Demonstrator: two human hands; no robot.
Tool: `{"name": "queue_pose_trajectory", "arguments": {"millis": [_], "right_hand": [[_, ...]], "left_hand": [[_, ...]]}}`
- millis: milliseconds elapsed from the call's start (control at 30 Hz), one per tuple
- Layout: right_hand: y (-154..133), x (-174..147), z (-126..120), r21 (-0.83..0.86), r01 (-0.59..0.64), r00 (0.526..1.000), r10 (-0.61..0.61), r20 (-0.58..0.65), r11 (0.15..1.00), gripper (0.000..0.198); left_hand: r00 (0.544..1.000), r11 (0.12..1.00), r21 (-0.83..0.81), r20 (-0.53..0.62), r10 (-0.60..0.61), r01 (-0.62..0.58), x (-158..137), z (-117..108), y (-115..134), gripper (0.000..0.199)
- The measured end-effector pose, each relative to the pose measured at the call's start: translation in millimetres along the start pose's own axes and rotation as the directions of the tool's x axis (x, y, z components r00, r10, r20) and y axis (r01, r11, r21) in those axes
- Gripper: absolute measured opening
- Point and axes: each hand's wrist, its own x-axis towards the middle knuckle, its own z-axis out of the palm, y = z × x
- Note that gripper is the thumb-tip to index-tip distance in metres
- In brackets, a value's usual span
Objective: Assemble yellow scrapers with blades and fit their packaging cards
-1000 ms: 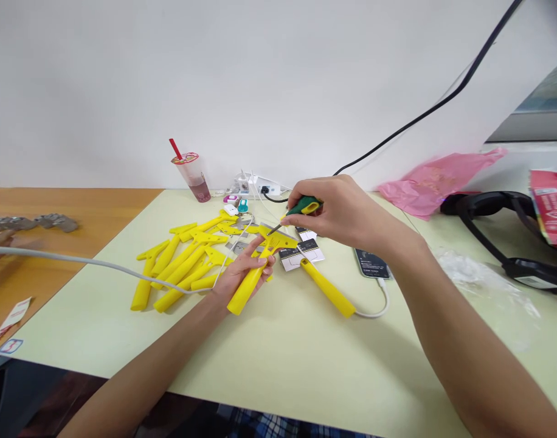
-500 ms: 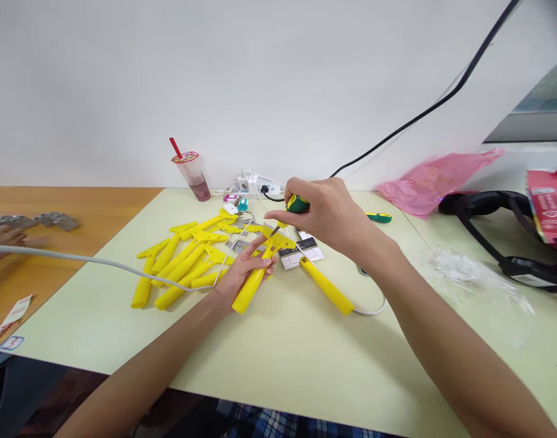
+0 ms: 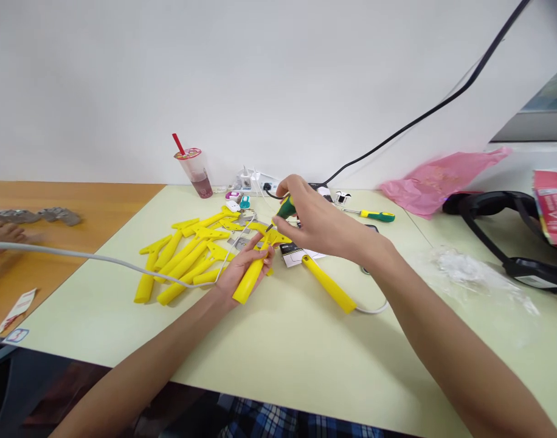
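My left hand point(image 3: 235, 271) is closed around the handle of a yellow plastic scraper point(image 3: 251, 281), its T-shaped head pointing away from me. A green and yellow screwdriver point(image 3: 286, 208) is gripped in my right hand point(image 3: 312, 213). Its tip meets the scraper's head, or nearly so; my fingers cover part of that spot. Left of my left hand lies a pile of similar yellow scrapers point(image 3: 187, 255). A yellow handle point(image 3: 329, 285) with a white cord at its end rests to the right, beside a black and white card point(image 3: 291, 255).
Behind stand a power strip point(image 3: 264, 182) and a drink cup point(image 3: 199, 173). Another screwdriver point(image 3: 377, 216) lies at right, near clear plastic point(image 3: 465, 274), a pink bag point(image 3: 438, 182) and a black headset point(image 3: 483, 231). A grey cable point(image 3: 100, 258) crosses from the left, where another person's hand point(image 3: 3, 234) shows.
My right hand has turned and shifted slightly left, tilting the screwdriver so more of its green handle shows. The scraper stays in my left hand. The view has shifted slightly.
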Motion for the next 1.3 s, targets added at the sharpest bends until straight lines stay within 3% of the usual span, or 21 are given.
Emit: {"name": "queue_pose_trajectory", "arguments": {"millis": [100,200,333,467,567,700,967,1167,1300], "right_hand": [[-2,-1,-2,0.087,0.086,0.995,-0.09,0.045,0.992,0.026],[-2,2,-1,0.148,0.165,0.986,-0.162,-0.034,0.975,0.018],[-1,5,-3,0.072,0.188,0.978,-0.181,-0.1,0.979,0.004],[4,5,-6,0.014,0.143,0.981,-0.14,-0.136,0.99,0.01],[7,3,-8,0.035,0.207,0.971,-0.201,-0.131,0.978,0.007],[5,3,-7,0.082,0.279,0.955,-0.268,-0.126,0.957,0.02],[4,4,-6,0.056,0.224,0.971,-0.217,-0.105,0.973,0.01],[4,0,-5,0.124,0.231,0.973,-0.225,-0.057,0.965,0.032],[2,3,-2,0.109,0.249,0.965,-0.237,-0.113,0.962,0.023]], "left_hand": [[1.0,1.0,-0.007,0.003,0.006,-0.006,0,0,1,0.085],[0.999,1.0,0.007,0.047,0.008,-0.008,-3,1,1,0.084],[0.997,1.0,-0.017,0.072,-0.011,0.013,-7,5,-1,0.085],[0.997,0.999,-0.018,0.071,-0.038,0.04,-8,7,-2,0.085],[0.998,0.999,-0.023,0.063,-0.033,0.034,-7,6,-3,0.08],[0.998,1.0,0.006,0.063,-0.028,0.027,-6,4,-3,0.076],[0.996,0.998,0.02,0.073,-0.057,0.056,-7,5,-6,0.087],[0.995,0.997,0.033,0.077,-0.069,0.067,-5,1,-9,0.088],[0.995,0.998,0.005,0.077,-0.058,0.058,-7,2,-7,0.085]]}}
